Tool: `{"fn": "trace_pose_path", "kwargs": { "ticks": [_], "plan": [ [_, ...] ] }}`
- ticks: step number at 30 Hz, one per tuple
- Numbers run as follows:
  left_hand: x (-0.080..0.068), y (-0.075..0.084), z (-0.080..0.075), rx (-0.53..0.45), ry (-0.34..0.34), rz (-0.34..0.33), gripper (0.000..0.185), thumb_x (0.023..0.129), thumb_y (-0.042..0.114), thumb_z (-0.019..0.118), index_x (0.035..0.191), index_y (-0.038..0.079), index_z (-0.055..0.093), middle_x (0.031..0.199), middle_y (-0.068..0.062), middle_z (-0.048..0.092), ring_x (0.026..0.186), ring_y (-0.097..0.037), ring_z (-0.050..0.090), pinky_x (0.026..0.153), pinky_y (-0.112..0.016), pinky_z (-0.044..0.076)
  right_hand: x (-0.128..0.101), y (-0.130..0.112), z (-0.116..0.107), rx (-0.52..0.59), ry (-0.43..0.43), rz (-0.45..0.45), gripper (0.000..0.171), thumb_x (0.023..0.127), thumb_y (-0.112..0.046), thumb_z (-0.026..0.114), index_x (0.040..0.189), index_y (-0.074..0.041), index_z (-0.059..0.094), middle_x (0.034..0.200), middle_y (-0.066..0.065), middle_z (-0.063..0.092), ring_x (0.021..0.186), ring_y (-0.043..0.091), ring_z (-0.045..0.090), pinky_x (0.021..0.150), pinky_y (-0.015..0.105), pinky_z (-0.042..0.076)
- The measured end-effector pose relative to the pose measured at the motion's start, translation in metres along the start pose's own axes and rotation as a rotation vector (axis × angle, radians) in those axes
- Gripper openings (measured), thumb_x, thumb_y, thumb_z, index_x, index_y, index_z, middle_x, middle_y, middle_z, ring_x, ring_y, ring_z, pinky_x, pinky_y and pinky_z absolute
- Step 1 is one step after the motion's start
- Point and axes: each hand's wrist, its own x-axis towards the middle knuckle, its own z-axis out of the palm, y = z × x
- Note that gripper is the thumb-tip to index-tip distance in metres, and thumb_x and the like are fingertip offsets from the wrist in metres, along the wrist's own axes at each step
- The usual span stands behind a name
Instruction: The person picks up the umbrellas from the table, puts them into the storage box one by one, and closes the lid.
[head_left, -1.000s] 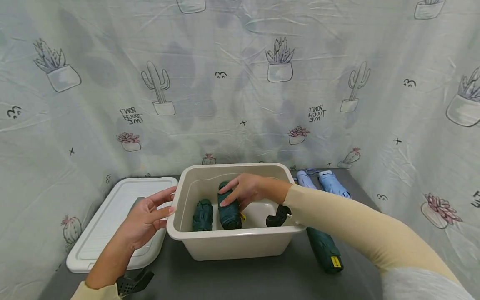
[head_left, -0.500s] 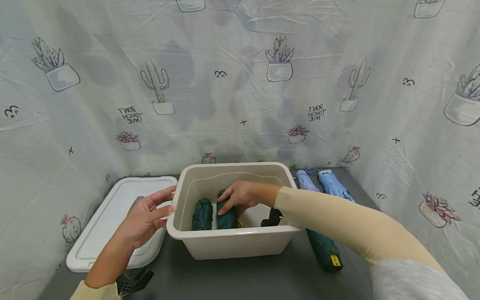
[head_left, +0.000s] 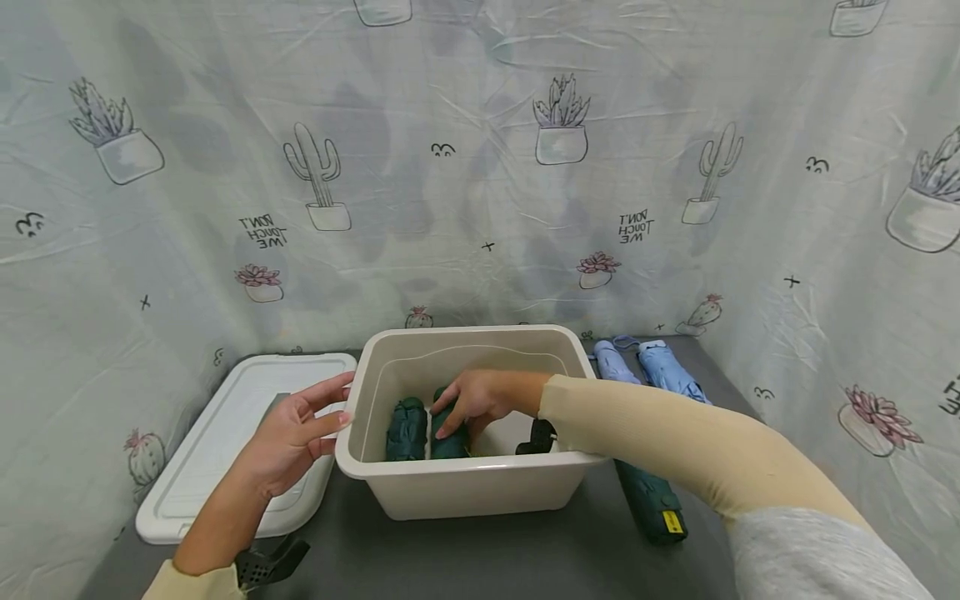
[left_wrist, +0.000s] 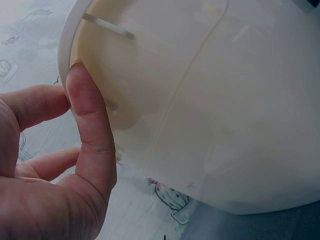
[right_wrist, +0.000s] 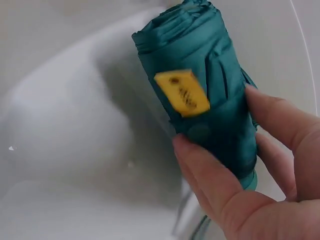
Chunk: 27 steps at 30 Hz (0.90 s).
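My right hand (head_left: 483,402) reaches down inside the beige plastic storage bin (head_left: 465,490) and grips a folded dark green umbrella (head_left: 448,437). In the right wrist view, fingers and thumb lie on both sides of this umbrella (right_wrist: 200,80), which carries a yellow tag. Just left of it, a second dark green folded umbrella (head_left: 407,432) lies in the bin. My left hand (head_left: 288,433) pinches the bin's left rim; in the left wrist view the bin's pale rim (left_wrist: 65,45) passes between thumb and fingers.
A white lid (head_left: 225,433) lies on the grey table (head_left: 480,558) left of the bin. To the right are two light blue folded umbrellas, one (head_left: 667,371) fully visible, and a dark green one (head_left: 651,504) partly under the right sleeve. A printed curtain (head_left: 450,208) hangs behind.
My right hand has lowered the green umbrella deeper into the bin and shifted it slightly left, beside the other green one. My left hand has stayed on the rim.
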Motion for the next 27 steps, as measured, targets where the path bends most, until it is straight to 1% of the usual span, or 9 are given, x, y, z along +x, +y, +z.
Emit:
{"fn": "trace_pose_path", "kwargs": {
  "ticks": [3, 6, 7, 10, 15, 20, 23, 27],
  "plan": [
    [0.001, 0.000, 0.000, -0.004, -0.004, 0.005, 0.061, 0.103, 0.004, 0.058, 0.158, -0.001, 0.033, 0.129, -0.008, 0.054, 0.105, -0.016, 0.073, 0.083, -0.039, 0.064, 0.000, -0.001, 0.000, 0.007, -0.008, -0.003, 0.055, 0.087, 0.006, 0.076, 0.139, -0.002, 0.062, 0.126, 0.018, 0.067, 0.095, 0.027, 0.071, 0.100, 0.051, 0.057],
    [0.001, 0.001, 0.000, -0.007, -0.008, 0.013, 0.061, 0.103, 0.003, 0.058, 0.158, -0.001, 0.033, 0.128, -0.008, 0.054, 0.104, -0.016, 0.074, 0.082, -0.039, 0.064, -0.001, -0.002, -0.001, 0.027, -0.021, 0.004, 0.054, 0.089, 0.008, 0.073, 0.140, 0.000, 0.060, 0.120, 0.017, 0.068, 0.095, 0.029, 0.073, 0.104, 0.050, 0.054],
    [0.001, 0.001, 0.000, -0.008, -0.011, 0.018, 0.061, 0.103, 0.003, 0.058, 0.158, -0.002, 0.033, 0.128, -0.008, 0.055, 0.104, -0.016, 0.074, 0.082, -0.039, 0.064, -0.001, -0.002, -0.002, 0.031, -0.025, 0.005, 0.053, 0.089, 0.007, 0.073, 0.140, 0.001, 0.060, 0.121, 0.017, 0.068, 0.097, 0.030, 0.074, 0.104, 0.050, 0.054],
    [0.000, 0.001, 0.000, -0.013, -0.012, 0.022, 0.060, 0.103, 0.003, 0.058, 0.157, -0.001, 0.034, 0.128, -0.008, 0.055, 0.104, -0.016, 0.074, 0.082, -0.039, 0.064, -0.002, -0.003, -0.003, 0.038, -0.041, 0.018, 0.053, 0.090, 0.004, 0.073, 0.141, 0.000, 0.059, 0.131, 0.016, 0.065, 0.103, 0.032, 0.073, 0.104, 0.048, 0.055],
    [-0.001, 0.001, 0.002, -0.019, -0.009, 0.013, 0.058, 0.103, 0.004, 0.058, 0.157, 0.000, 0.036, 0.129, -0.008, 0.056, 0.104, -0.018, 0.074, 0.082, -0.039, 0.064, -0.005, -0.005, -0.005, 0.002, -0.060, 0.026, 0.053, 0.090, -0.003, 0.076, 0.141, -0.002, 0.060, 0.141, 0.015, 0.060, 0.108, 0.034, 0.072, 0.101, 0.047, 0.057],
    [-0.001, 0.000, 0.001, 0.001, 0.012, 0.006, 0.060, 0.102, 0.005, 0.059, 0.157, 0.000, 0.035, 0.130, -0.008, 0.055, 0.105, -0.017, 0.073, 0.083, -0.039, 0.064, -0.012, -0.009, -0.010, -0.006, -0.084, -0.001, 0.056, 0.092, -0.006, 0.075, 0.145, -0.002, 0.056, 0.144, 0.013, 0.059, 0.120, 0.038, 0.067, 0.104, 0.047, 0.056],
    [-0.001, 0.000, 0.001, 0.011, 0.018, 0.009, 0.060, 0.102, 0.005, 0.059, 0.157, -0.001, 0.035, 0.130, -0.008, 0.055, 0.105, -0.017, 0.073, 0.082, -0.039, 0.064, -0.019, -0.012, -0.016, -0.013, -0.074, -0.037, 0.055, 0.093, -0.009, 0.075, 0.145, -0.003, 0.057, 0.142, 0.012, 0.061, 0.126, 0.039, 0.064, 0.102, 0.046, 0.057],
    [-0.001, 0.001, 0.002, 0.005, 0.021, 0.009, 0.059, 0.102, 0.005, 0.060, 0.156, 0.000, 0.037, 0.130, -0.008, 0.056, 0.105, -0.019, 0.074, 0.082, -0.040, 0.064, -0.034, -0.015, -0.025, -0.007, -0.056, -0.082, 0.052, 0.094, -0.013, 0.075, 0.143, -0.007, 0.060, 0.139, 0.011, 0.064, 0.123, 0.033, 0.066, 0.100, 0.043, 0.058]
  ]
}}
